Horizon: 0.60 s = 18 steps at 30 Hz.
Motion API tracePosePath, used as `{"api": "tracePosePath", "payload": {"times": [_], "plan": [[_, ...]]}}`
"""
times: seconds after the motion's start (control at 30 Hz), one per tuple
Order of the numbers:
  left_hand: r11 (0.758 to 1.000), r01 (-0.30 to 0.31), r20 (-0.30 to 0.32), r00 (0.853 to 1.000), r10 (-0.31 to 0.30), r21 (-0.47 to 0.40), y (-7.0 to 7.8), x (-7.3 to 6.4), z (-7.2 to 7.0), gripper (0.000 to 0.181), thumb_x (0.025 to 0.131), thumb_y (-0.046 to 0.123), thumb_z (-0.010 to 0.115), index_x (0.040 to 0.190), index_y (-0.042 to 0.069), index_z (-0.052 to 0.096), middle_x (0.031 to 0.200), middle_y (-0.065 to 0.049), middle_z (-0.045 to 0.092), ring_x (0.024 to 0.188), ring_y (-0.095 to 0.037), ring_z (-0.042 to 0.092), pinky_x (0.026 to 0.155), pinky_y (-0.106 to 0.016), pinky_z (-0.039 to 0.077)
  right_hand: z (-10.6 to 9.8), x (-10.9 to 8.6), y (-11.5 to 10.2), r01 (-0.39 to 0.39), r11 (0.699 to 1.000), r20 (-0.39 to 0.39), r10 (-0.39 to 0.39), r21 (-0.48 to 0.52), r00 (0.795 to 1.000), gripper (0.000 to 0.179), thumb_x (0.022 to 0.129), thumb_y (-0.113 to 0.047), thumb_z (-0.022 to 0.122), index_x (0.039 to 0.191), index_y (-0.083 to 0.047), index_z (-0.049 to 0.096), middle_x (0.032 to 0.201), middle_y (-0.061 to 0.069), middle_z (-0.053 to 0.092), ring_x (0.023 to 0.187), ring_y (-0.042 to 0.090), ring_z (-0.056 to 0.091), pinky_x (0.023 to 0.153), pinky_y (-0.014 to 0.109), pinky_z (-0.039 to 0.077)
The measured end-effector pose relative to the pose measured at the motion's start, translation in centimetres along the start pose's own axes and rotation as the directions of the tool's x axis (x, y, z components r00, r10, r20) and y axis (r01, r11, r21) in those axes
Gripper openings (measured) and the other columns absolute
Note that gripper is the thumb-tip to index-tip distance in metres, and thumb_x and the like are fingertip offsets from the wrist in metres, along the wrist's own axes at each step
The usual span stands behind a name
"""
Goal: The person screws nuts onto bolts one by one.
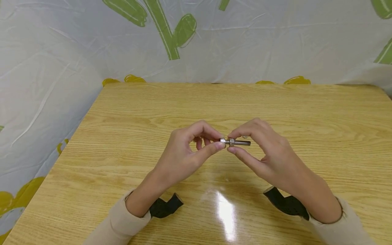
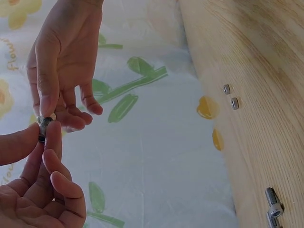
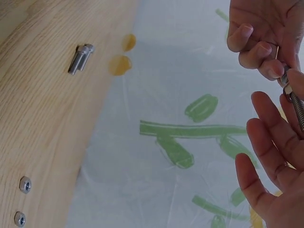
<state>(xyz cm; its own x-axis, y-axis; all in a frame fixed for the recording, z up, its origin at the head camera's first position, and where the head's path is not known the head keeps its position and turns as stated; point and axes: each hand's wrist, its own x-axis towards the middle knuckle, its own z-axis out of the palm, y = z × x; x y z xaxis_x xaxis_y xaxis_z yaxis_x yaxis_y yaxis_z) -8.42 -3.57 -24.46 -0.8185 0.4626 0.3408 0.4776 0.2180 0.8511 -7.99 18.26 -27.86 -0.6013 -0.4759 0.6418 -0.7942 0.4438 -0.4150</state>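
Observation:
A metal bolt [image 1: 242, 143] lies level between both hands in the head view, its threaded end toward the right. At the bolt's head, the left hand [image 1: 186, 149] pinches it between thumb and fingers. The right hand [image 1: 269, 149] holds a hex nut [image 1: 231, 142] on the shank near the head, with thumb and index finger on opposite sides. In the right wrist view the bolt's threads [image 3: 298, 110] show beyond the nut, near the frame's right edge. The right hand's other fingers are spread loosely in that view.
On the wooden table [image 1: 137, 112] lie two loose nuts [image 2: 234, 103] and two socket-head bolts [image 3: 76, 61], seen in the wrist views. A flower-print sheet [image 1: 245, 44] hangs behind the table. Black pieces [image 1: 166, 207] stick out at both wrists beside the beige sleeves.

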Motion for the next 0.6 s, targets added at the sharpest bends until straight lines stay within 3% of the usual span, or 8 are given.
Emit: {"api": "tracePosePath", "payload": {"times": [0.17,0.4,0.6], "plan": [[1.000,-0.006,0.007,1.000,0.006,0.012,0.0,0.0,-0.1,0.007,0.086,0.013,0.067,0.092,0.010,0.065,0.084,0.002,0.068,0.070,-0.005,0.052,0.063,-0.022,0.043,-0.4,0.6,-1.1,-0.031,0.999,0.019,0.032,-0.023,0.999,0.023,0.087,-0.019,0.067,0.109,-0.014,0.062,0.104,-0.005,0.059,0.096,0.011,0.052,0.083,0.016,0.040],[1.000,-0.028,0.009,1.000,0.028,0.014,0.1,0.0,0.1,0.007,0.085,0.011,0.067,0.091,0.008,0.065,0.083,0.001,0.068,0.071,-0.005,0.052,0.063,-0.021,0.044,-0.7,1.2,-2.2,-0.085,0.996,0.046,0.087,-0.041,0.995,0.006,0.091,-0.015,0.061,0.096,-0.015,0.064,0.096,-0.008,0.060,0.092,0.009,0.049,0.078,0.019,0.037],[1.000,-0.023,0.004,1.000,0.023,0.006,0.0,0.0,0.3,0.006,0.085,0.011,0.068,0.090,0.009,0.065,0.082,0.002,0.069,0.070,-0.004,0.052,0.063,-0.021,0.044,-0.9,1.4,-2.5,-0.099,0.994,0.032,0.101,-0.056,0.994,0.018,0.096,-0.021,0.052,0.094,-0.013,0.067,0.096,-0.004,0.064,0.095,0.011,0.051,0.083,0.027,0.035]]}}
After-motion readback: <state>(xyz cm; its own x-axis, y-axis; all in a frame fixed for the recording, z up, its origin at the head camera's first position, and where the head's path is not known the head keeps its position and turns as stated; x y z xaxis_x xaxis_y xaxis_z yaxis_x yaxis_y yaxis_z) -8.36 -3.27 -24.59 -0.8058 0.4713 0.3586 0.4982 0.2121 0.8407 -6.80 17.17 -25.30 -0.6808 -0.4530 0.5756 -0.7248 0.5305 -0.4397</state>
